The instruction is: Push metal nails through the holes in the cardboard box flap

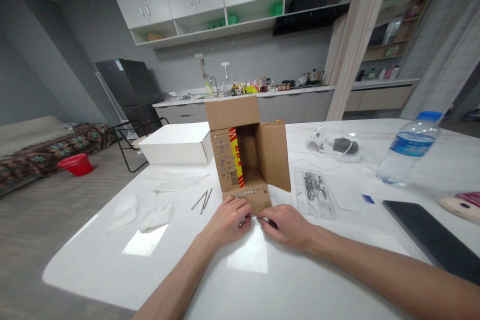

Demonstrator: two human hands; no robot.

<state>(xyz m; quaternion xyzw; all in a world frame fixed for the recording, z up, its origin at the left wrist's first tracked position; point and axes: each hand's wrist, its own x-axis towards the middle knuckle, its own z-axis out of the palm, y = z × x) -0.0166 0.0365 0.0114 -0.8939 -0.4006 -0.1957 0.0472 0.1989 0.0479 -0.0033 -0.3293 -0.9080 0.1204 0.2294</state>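
Bare forearms (180, 275) reach from the bottom edge to the centre of the frame, where the left hand (228, 217) and right hand (287, 225) each pinch thumb and fingers on a thin metallic piece (254, 215), which bridges their fingertips at the near edge of a cardboard box's (225, 157) lowered flap (258, 203). White tabletop (232, 290) stretches between the forearms; nail-like rods (205, 201) lie left of centre, a clear parts case (315, 195) just beyond the right hand.
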